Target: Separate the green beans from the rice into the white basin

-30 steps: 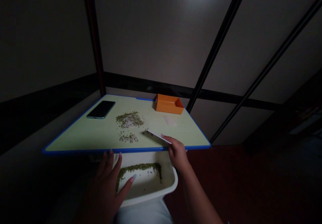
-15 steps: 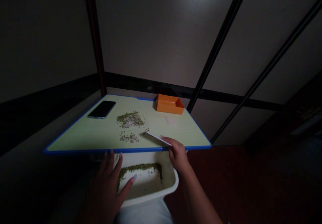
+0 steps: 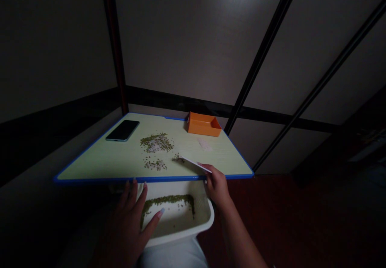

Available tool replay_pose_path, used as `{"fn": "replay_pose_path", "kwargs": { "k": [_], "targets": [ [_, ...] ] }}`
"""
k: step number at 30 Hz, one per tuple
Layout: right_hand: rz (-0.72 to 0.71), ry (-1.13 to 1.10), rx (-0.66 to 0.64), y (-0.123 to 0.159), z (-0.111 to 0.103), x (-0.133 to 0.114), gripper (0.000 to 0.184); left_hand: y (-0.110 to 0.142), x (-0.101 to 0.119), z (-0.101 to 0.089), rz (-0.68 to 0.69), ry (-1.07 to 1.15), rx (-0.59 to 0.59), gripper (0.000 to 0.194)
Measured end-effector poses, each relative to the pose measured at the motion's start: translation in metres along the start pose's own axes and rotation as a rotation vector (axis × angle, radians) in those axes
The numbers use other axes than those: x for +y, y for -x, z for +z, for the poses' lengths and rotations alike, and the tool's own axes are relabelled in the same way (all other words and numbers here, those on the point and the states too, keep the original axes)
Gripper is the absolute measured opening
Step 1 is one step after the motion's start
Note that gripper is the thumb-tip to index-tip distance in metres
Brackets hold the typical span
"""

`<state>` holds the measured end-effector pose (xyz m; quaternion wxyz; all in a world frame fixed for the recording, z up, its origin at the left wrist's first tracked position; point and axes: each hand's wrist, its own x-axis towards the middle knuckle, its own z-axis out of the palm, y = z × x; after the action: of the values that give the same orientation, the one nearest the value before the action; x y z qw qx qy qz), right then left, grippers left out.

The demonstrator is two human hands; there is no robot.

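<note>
My right hand is closed on one end of a thin, flat white strip, whose kind I cannot make out. Its far tip reaches a small cluster of dark green grains on the pale green tabletop. To the left lie a larger mixed pile of green and whitish grains and a smaller scatter nearer the front edge. My left hand is open, fingers spread, by the table's blue front edge and over the left side of a white tub. Green grains line the tub's far side.
A black-screened phone lies at the table's back left. An orange open box stands at the back right, with a small patch of whitish grains in front of it. Panelled walls rise behind the table.
My right hand and the white strip have shifted slightly right. More green grains now show at the strip's tip. My left hand has stayed in place.
</note>
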<state>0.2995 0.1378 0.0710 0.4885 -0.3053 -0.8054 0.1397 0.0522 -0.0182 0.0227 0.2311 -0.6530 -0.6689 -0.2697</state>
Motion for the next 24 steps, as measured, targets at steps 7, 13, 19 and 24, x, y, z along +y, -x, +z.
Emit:
{"fn": "replay_pose_path", "kwargs": {
  "k": [7,13,19,24],
  "targets": [
    [0.013,-0.008,-0.019,-0.0005,-0.0030,-0.0016,0.035,-0.0010,0.0000,-0.0005,-0.009,0.017,-0.002,0.072],
    [0.012,-0.021,-0.025,-0.0027,-0.0017,-0.0019,0.034,-0.0004,0.0005,0.0008,-0.035,0.020,0.002,0.072],
    [-0.022,-0.043,-0.043,-0.0042,-0.0004,-0.0036,0.033,-0.0009,0.0015,-0.0014,-0.025,0.010,-0.004,0.072],
    [-0.049,-0.029,-0.071,-0.0060,0.0028,-0.0041,0.036,-0.0022,0.0016,-0.0023,-0.003,-0.002,0.013,0.073]
  ]
}}
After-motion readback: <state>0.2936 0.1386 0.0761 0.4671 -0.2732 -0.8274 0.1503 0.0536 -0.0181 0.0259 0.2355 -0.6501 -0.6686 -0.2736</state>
